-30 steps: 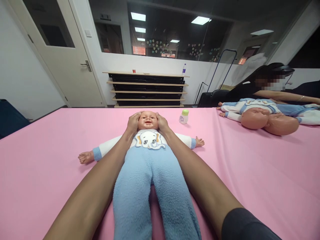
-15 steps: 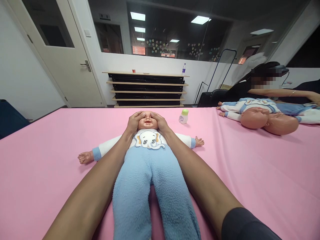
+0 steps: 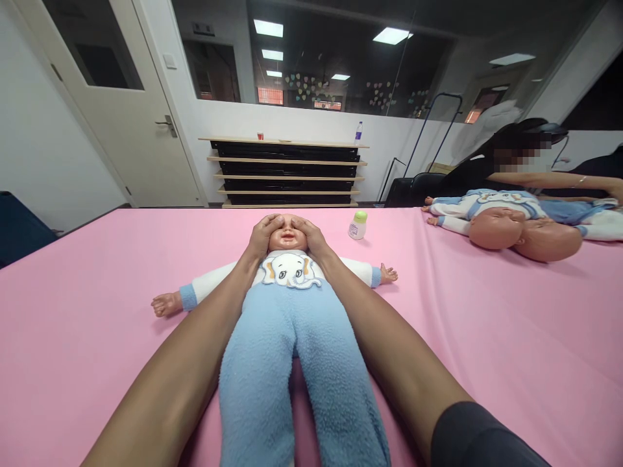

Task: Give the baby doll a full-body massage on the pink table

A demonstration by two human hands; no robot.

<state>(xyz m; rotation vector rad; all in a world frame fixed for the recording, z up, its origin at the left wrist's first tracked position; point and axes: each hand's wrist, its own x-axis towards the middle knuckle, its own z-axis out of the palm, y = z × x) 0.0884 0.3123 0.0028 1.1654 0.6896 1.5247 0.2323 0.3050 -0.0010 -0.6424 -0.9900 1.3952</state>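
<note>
A baby doll (image 3: 292, 324) lies on its back on the pink-covered table, its head at the far end and its legs toward me. It wears a blue and white fleece suit with an elephant face on the chest. My left hand (image 3: 263, 237) cups one side of the doll's head (image 3: 288, 241), and my right hand (image 3: 313, 237) cups the other. Both thumbs lie over the eye and brow area, hiding the eyes. The doll's nose and mouth show between my hands. Its arms stretch out sideways beneath my forearms.
A small white bottle with a green cap (image 3: 357, 226) stands right of the doll's head. Two more dolls (image 3: 496, 228) lie at the table's right side, near a person in black (image 3: 479, 162). Beyond the pink table cover (image 3: 487, 337) is a low stack of shelves (image 3: 287, 159).
Almost nothing differs. The view has shifted very slightly, while both hands keep their places on the doll's head.
</note>
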